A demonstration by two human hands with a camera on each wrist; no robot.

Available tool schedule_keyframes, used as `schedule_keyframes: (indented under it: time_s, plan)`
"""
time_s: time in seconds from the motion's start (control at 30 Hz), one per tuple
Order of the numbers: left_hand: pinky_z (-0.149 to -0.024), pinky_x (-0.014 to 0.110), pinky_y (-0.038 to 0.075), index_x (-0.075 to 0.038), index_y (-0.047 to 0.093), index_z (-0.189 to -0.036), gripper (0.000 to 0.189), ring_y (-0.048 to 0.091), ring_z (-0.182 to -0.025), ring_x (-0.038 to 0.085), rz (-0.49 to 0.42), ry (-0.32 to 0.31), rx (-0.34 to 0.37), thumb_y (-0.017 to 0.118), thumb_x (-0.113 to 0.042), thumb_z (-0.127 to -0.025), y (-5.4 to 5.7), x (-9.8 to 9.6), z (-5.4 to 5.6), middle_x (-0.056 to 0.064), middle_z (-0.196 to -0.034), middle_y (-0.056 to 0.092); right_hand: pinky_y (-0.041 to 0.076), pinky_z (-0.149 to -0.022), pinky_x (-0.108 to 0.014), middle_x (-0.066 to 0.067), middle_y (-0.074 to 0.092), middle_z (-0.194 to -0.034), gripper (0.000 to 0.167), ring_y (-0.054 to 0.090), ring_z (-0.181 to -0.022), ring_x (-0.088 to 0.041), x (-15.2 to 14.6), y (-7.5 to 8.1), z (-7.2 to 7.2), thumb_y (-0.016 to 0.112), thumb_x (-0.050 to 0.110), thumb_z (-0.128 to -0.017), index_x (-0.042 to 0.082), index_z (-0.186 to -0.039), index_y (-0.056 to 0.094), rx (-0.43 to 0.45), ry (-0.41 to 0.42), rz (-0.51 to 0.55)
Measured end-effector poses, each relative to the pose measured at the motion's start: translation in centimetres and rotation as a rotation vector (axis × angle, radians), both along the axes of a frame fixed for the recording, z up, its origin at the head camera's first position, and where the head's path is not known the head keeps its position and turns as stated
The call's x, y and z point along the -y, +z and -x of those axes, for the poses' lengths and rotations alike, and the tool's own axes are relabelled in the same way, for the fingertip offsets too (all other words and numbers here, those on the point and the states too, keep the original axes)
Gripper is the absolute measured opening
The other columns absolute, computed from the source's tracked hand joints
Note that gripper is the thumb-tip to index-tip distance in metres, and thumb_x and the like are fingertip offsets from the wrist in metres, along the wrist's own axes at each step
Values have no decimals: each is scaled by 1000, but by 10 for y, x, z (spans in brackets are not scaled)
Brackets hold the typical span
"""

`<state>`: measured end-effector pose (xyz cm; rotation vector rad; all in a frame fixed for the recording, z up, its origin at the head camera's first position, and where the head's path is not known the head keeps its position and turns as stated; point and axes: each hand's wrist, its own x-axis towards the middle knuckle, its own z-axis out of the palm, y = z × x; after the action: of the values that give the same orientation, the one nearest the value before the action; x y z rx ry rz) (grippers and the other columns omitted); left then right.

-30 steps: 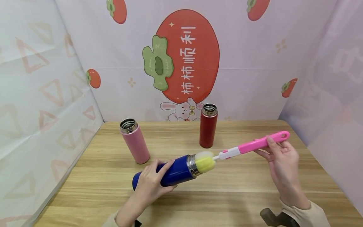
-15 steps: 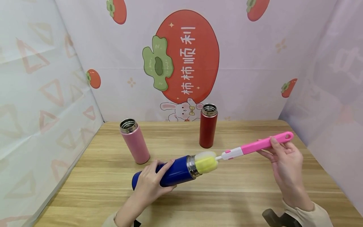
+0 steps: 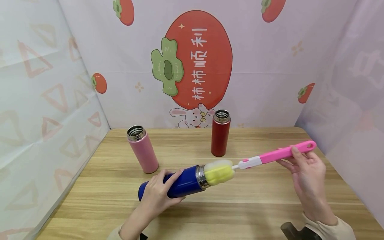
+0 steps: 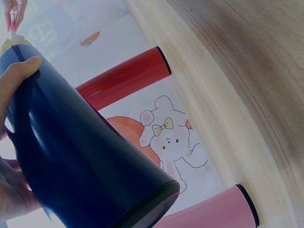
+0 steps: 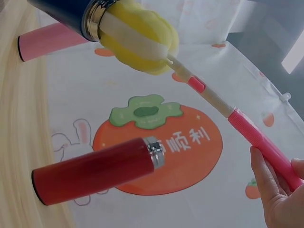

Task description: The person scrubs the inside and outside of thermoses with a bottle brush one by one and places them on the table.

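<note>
My left hand [image 3: 159,191] grips the body of a blue thermos bottle [image 3: 187,181], tilted with its steel mouth to the right. In my right hand [image 3: 309,171], thumb and fingers pinch the pink handle of a bottle brush [image 3: 279,154]. The brush's yellow and white sponge head [image 3: 220,172] sits at the thermos mouth, mostly outside; whether its tip is still inside is hidden by the rim. The right wrist view shows the sponge head [image 5: 137,38] against the steel rim. From the left wrist, the blue thermos [image 4: 80,137] fills much of the view, base toward the camera.
A pink thermos bottle [image 3: 144,151] stands uncapped on the wooden table [image 3: 240,213], left of the blue one. Farther back stands an uncapped red thermos bottle [image 3: 220,136]. Printed cloth [image 3: 258,83] hangs behind the table and along both sides.
My right hand has moved right with the bottle brush, drawing more of its sponge head out of the thermos mouth. My left hand and the blue thermos have shifted very slightly left.
</note>
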<state>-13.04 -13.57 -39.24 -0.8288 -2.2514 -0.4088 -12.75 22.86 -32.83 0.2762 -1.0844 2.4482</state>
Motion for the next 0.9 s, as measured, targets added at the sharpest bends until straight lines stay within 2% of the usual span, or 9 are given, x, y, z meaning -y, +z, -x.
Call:
schedule_keyframes:
  time_s: [0.43,0.67,0.9]
  plan:
    - [-63,36,47,-18,52,-123,85,56,-76,20,0,-19,2,84,-38,-46,1,1,0,8,-95,53,50,-64,-36,-21,64,-79,11,65,-72,-26,-9,1,0,43,-7,-88,-12,-90,54,-25,19,29]
    - [-62,34,46,-18,54,-120,84,55,-74,19,-16,14,24,84,-37,-44,-2,10,0,5,-94,53,50,-63,-40,-25,63,-77,13,64,-70,-31,-26,3,-1,41,-9,-88,-14,-92,52,-52,33,169]
    - [-61,34,46,-17,55,-120,84,55,-73,19,-20,5,6,85,-36,-43,-4,13,1,6,-94,53,49,-66,-40,-26,63,-79,14,64,-72,-32,-35,4,-2,40,-9,-88,-15,-94,52,-57,45,146]
